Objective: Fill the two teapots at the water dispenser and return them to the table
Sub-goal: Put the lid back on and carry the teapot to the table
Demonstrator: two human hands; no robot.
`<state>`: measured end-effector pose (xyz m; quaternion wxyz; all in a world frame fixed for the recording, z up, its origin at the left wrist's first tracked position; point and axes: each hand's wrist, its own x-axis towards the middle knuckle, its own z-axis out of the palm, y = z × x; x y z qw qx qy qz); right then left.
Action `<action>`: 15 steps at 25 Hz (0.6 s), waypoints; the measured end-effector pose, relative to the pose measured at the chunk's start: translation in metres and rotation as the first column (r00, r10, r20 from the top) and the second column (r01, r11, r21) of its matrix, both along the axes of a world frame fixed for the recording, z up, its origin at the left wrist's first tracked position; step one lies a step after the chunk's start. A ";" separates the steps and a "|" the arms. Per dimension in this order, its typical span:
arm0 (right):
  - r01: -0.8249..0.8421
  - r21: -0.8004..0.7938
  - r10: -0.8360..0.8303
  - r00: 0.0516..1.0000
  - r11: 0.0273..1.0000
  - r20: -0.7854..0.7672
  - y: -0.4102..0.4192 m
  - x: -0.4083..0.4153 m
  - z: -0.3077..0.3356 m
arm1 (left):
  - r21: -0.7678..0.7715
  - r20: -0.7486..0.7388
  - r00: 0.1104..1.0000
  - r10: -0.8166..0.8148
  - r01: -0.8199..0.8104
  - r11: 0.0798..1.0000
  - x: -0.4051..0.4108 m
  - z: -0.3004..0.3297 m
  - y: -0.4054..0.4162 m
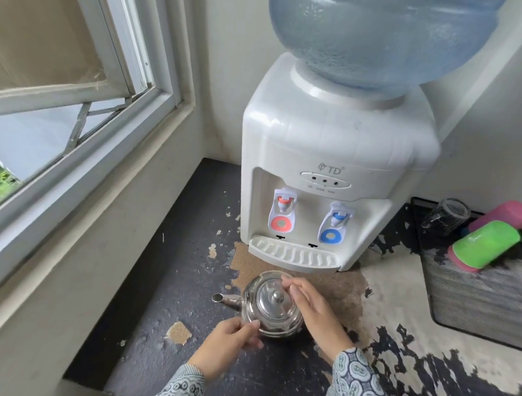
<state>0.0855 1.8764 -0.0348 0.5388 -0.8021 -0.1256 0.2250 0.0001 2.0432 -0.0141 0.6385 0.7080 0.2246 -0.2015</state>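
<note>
1. Blue water bottle (385, 36), inverted on top of the white tabletop water dispenser (334, 147); dispenser stands at the back of the worn black counter (185, 285), in the corner by the window (75, 92).
2. Black mesh tray (478, 293) at right, well apart from the work; holds a clear glass (445, 214), a pink cup (505, 215) and a green cup (486, 243), lying on their sides.
3. Drip tray (294, 256) empty; red tap (283, 213) on its left, blue tap (336, 223) on its right.
4. Steel teapot (272, 305) sits on the counter just in front of the drip tray, not under either tap; spout points left, lid (277, 301) on. Only one teapot in view.
5. Left hand (231, 338) closed on the teapot's near side, steadying it.
6. Right hand (313, 309) loosely open, fingers (296, 290) curled over the far rim beside the lid knob; whether it grips anything, cannot tell.
7. Step judged: lid removal before filling; filling not yet begun.
8. Next move calls for lifting the lid clear, then placing the pot's opening under a tap and pressing its lever.
</note>
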 end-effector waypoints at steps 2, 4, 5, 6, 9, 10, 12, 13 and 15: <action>0.052 0.048 -0.053 0.998 0.997 0.024 0.003 -0.004 -0.005 | -0.061 0.014 0.999 0.039 -0.038 0.997 -0.001 0.006 -0.001; 0.083 0.077 -0.084 0.996 0.994 0.007 0.004 -0.004 -0.007 | -0.143 0.019 0.994 0.107 -0.103 0.984 0.004 0.011 -0.003; 0.095 0.094 -0.093 0.995 0.991 -0.018 0.004 -0.003 -0.007 | -0.208 0.004 0.987 0.163 -0.159 0.965 0.007 0.013 -0.004; 0.102 0.099 -0.098 0.994 0.990 -0.039 0.003 -0.001 -0.008 | -0.286 -0.026 0.973 0.231 -0.229 0.931 0.011 0.015 -0.006; 0.081 0.069 -0.080 0.997 0.994 -0.017 0.000 0.002 -0.010 | -0.416 -0.115 0.903 0.414 -0.422 0.805 0.021 0.016 -0.010; 0.053 0.045 -0.054 0.998 0.998 0.015 -0.001 0.002 -0.012 | -0.429 -0.120 0.886 0.449 -0.454 0.781 0.026 0.015 -0.010; -0.016 -0.072 0.023 0.995 0.997 0.094 -0.002 0.001 -0.016 | -0.439 -0.141 0.860 0.491 -0.498 0.748 0.037 0.015 -0.011; -0.022 -0.145 0.041 0.991 0.989 0.129 -0.003 0.001 -0.019 | -0.442 -0.150 0.850 0.504 -0.514 0.735 0.042 0.015 -0.011; 0.040 -0.199 -0.004 0.984 0.979 0.178 -0.002 0.002 -0.021 | -0.411 -0.113 0.850 0.515 -0.512 0.754 0.048 0.012 -0.010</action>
